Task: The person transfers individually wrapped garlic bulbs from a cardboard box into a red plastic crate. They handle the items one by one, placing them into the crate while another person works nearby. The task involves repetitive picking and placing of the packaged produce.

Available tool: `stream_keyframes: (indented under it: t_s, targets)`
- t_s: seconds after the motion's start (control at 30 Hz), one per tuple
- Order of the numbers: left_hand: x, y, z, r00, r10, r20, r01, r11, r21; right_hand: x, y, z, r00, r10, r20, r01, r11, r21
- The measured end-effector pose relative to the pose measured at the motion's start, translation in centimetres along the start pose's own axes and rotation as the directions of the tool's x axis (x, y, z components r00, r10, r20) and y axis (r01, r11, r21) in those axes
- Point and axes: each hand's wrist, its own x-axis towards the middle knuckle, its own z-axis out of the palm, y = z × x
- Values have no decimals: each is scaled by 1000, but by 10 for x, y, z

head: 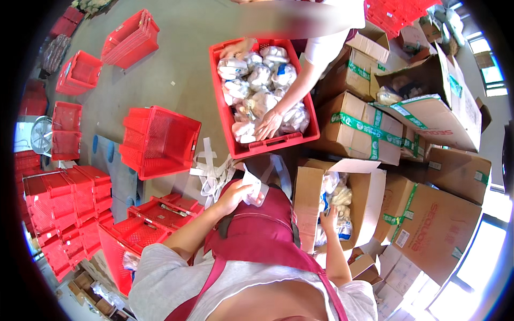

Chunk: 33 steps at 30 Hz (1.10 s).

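My left hand [235, 196] is closed around a small translucent plastic bag [257, 194] with white material in it, held above my maroon apron [261, 224]. My right hand [330, 220] reaches into an open cardboard box [309, 200] at my right side. It is among bagged pale items [341, 196], some with blue parts; whether its fingers grip one cannot be made out. Ahead of me stands a red plastic crate [273, 143] full of clear bags with whitish contents [259, 76]. A co-worker's hand [270, 124] rests on the bags near its front rim.
White plastic strips [211, 172] hang left of my lap. An upturned red crate [160, 140] and stacked red crates [66, 208] stand on the left. Cardboard boxes with green tape [361, 128] are piled on the right. The co-worker's other hand [237, 49] is at the crate's far side.
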Motion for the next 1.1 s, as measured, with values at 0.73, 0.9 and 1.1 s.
stream_keyframes:
  t_s: [0.73,0.9,1.1]
  targets:
    - [-30,77,-57,954,292,66,-299,919,258,-31,-456,-80,589,-808,19,806,589,57]
    - [-51,86,-59,975,218,48,-223,934,278,-26,-471,-61,554,-797,240,805,586,86]
    - [-68,83,-84,974,225,-27,-149,724,673,5,-475,-30,470,-785,404,776,586,235]
